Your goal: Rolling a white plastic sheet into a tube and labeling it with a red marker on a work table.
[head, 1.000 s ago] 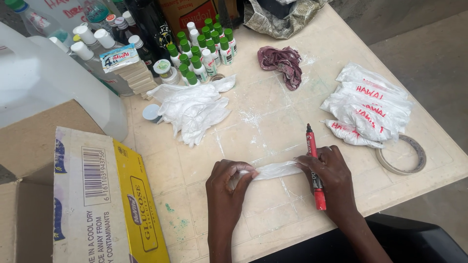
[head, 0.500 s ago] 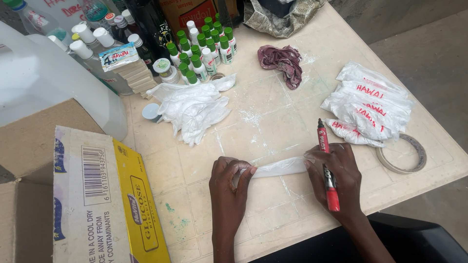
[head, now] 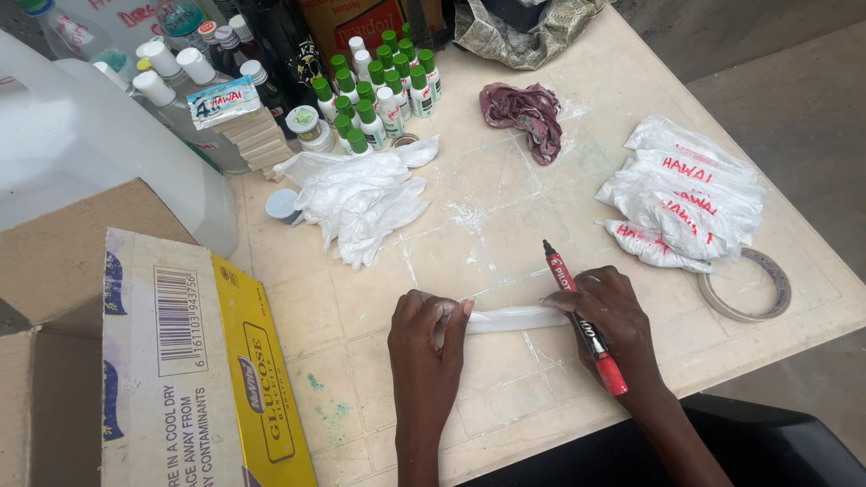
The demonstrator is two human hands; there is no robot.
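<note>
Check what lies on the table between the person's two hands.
A narrow white plastic packet spans from left hand to right hand, which also holds a red marker; head view.

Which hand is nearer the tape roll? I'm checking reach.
Right. The right hand lies just left of the tape roll; the left hand sits farther left.
</note>
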